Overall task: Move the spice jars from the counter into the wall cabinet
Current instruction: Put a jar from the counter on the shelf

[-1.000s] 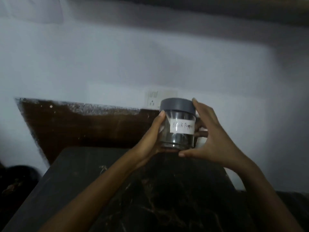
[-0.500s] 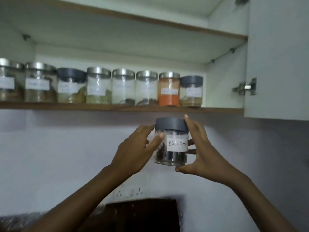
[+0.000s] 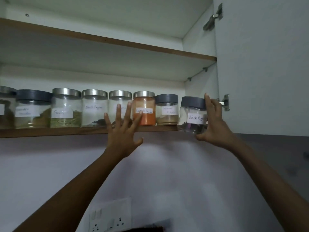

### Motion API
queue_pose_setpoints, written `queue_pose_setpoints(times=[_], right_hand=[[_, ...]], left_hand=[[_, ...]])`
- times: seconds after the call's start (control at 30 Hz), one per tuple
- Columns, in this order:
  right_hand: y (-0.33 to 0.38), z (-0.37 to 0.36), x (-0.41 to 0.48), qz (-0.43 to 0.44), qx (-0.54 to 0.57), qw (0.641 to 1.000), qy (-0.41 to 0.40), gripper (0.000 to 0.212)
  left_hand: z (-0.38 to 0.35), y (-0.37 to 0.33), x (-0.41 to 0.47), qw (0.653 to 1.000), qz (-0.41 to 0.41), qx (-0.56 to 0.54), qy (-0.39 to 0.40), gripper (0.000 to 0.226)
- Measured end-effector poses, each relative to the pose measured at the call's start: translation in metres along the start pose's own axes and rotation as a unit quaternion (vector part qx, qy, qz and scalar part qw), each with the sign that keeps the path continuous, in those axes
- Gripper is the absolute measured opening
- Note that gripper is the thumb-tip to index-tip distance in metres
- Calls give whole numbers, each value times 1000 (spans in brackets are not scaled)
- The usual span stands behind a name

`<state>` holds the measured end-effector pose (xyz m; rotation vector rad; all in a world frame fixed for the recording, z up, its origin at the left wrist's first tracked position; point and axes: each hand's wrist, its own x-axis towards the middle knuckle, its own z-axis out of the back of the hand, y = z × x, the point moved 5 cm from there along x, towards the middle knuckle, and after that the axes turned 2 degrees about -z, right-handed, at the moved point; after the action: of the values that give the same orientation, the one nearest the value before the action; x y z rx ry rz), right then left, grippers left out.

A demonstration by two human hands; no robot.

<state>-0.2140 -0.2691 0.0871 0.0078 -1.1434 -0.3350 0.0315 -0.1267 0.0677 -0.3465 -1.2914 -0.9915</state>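
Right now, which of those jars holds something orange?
The steel-lidded jar, third from the right counting the held one; it alone is bright orange, the others look pale, green or brownish.

Shows wood-edged shelf (image 3: 50,132) bearing one row of labelled spice jars (image 3: 94,108), 9 to 3 o'clock; orange-filled jar (image 3: 145,114), then grey-lidded jar (image 3: 166,110), toward 3 o'clock.

- The clear round grey-lidded jar labelled "Black Pepper" (image 3: 193,114) is at the right end of the wood-edged lower cabinet shelf (image 3: 50,132), perhaps only partly on it.
- A row of clear labelled jars (image 3: 94,108) stands left of it.
- The left hand (image 3: 122,133) is before this row.
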Motion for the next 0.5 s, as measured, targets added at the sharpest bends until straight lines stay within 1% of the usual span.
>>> queue_pose_setpoints(times=[0.13, 0.23, 0.3, 0.4, 0.5], right_hand=[[-30, 6, 25, -30, 0, 999, -10, 132], [-46, 4, 42, -40, -9, 999, 1, 129], [-54, -2, 51, -33, -13, 999, 12, 124], [-56, -12, 62, -4, -22, 999, 38, 119], [-60, -19, 70, -10, 9, 997, 80, 122]], left_hand=[[-2, 1, -1, 999, -17, 12, -24, 94], [-3, 2, -3, 997, -59, 31, -24, 95], [-5, 2, -3, 995, -83, 43, -21, 97], [-7, 5, -2, 995, -88, 42, -17, 100], [-8, 4, -2, 995, -87, 42, -6, 102]])
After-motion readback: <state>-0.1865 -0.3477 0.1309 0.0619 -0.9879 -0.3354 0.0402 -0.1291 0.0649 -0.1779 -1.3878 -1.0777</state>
